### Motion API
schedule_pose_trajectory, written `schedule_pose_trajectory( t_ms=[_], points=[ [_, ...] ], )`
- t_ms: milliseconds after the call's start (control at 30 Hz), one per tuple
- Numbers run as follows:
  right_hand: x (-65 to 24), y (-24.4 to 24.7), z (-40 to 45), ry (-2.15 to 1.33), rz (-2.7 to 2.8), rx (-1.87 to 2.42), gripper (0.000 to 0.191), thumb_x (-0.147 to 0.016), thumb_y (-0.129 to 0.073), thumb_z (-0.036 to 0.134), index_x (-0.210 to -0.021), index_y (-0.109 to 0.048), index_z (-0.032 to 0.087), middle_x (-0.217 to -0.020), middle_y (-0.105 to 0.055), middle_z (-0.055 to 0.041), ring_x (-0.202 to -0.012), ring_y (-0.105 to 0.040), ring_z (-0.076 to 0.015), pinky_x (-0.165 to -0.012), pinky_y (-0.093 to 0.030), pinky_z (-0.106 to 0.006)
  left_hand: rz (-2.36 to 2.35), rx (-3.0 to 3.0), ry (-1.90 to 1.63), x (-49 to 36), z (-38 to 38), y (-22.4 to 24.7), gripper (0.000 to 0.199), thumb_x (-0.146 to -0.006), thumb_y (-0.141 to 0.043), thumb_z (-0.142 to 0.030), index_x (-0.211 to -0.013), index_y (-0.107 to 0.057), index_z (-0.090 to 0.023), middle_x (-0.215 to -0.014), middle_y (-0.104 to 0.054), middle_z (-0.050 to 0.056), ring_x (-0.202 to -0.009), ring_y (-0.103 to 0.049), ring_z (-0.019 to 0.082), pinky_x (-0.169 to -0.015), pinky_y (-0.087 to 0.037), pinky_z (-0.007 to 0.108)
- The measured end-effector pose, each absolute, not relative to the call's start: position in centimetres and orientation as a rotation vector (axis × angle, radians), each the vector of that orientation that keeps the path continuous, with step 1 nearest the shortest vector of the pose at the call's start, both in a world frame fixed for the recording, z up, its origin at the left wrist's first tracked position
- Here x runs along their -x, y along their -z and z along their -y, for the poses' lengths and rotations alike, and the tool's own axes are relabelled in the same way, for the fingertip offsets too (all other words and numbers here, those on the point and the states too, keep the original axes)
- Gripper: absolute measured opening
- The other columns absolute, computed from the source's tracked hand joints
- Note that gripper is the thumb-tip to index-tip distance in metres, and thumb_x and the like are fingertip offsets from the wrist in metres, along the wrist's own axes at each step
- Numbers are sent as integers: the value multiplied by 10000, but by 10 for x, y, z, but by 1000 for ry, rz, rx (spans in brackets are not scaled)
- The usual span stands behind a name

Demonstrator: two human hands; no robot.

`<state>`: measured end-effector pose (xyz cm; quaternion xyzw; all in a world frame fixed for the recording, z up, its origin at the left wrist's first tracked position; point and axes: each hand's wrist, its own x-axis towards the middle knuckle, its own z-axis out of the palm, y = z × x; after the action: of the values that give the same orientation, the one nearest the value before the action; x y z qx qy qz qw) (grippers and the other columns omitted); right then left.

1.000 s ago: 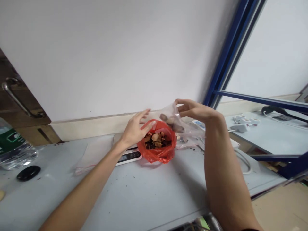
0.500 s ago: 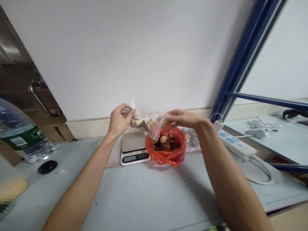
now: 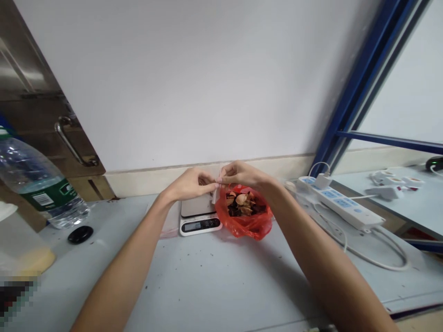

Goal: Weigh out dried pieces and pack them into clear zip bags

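Observation:
My left hand (image 3: 190, 184) and my right hand (image 3: 245, 174) meet above the kitchen scale, fingertips touching. Both pinch the clear plastic bag (image 3: 215, 195), which shows only as a narrow strip hanging between them; its contents are mostly hidden. Below sits a white kitchen scale (image 3: 201, 226) with a lit display, its plate partly covered by my left hand. Just right of the scale, under my right hand, a red plastic bag (image 3: 254, 229) stands open. Dried brown pieces (image 3: 244, 204) fill it.
A large water bottle (image 3: 48, 191), a black round lid (image 3: 80, 234) and a translucent container (image 3: 22, 246) stand at left. On the right lies a white power strip (image 3: 342, 203) with a looping cable. A wall and blue frame (image 3: 356, 78) bound the back.
My hands have come together, turning the clear bag from broadside to nearly edge-on. The view has shifted slightly, so the surroundings sit a little further right.

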<state>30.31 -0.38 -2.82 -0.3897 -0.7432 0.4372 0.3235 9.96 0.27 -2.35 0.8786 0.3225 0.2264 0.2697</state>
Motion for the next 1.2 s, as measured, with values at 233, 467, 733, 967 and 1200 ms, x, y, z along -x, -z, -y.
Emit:
schedule_pose_trajectory(
  t_ms=[233, 467, 733, 967, 1200],
  points=[
    [-300, 24, 12, -1199, 1936, 1039, 350, -575, -836, 460, -636, -665, 161, -577, -631, 21, -559, -535, -110, -586, -425, -258, -805, -2315, -531, -92, -5, 19, 302, -807, -581, -399, -636, -699, -180, -626, -674, 13, -642, -600, 153, -658, -467, 259],
    [-295, 21, 15, -1091, 2015, 1190, 169, -620, -661, 290, -514, -592, 178, -495, -523, 44, -509, -443, -101, -530, -349, -258, -923, -2223, -629, -101, -3, 24, 157, -641, -548, -242, -539, -648, -177, -527, -590, -24, -538, -525, 121, -541, -400, 228],
    [-294, 17, 14, -474, 1767, 1596, 137, -649, -554, 138, -551, -486, 206, -577, -480, 40, -578, -461, -123, -571, -353, -258, -1236, -2214, -957, -82, -9, 19, 143, -629, -584, -274, -555, -655, -174, -536, -634, 6, -544, -576, 146, -546, -418, 242],
    [-277, 13, 28, -383, 2035, 1595, 217, -709, -575, 81, -771, -757, 182, -903, -740, -64, -868, -668, -201, -789, -483, -269, -1005, -2547, -1144, -105, 3, 24, 146, -750, -553, -242, -642, -633, -188, -606, -659, -5, -583, -585, 141, -600, -450, 252],
    [-305, 6, 26, -454, 2088, 1580, 688, -766, -731, 178, -1428, -551, 229, -1070, -757, -62, -959, -696, -201, -843, -528, -274, -1085, -2323, -1355, -103, -10, 30, 198, -888, -540, -319, -932, -684, -190, -1004, -737, 77, -914, -674, 204, -802, -534, 297]
  ],
)
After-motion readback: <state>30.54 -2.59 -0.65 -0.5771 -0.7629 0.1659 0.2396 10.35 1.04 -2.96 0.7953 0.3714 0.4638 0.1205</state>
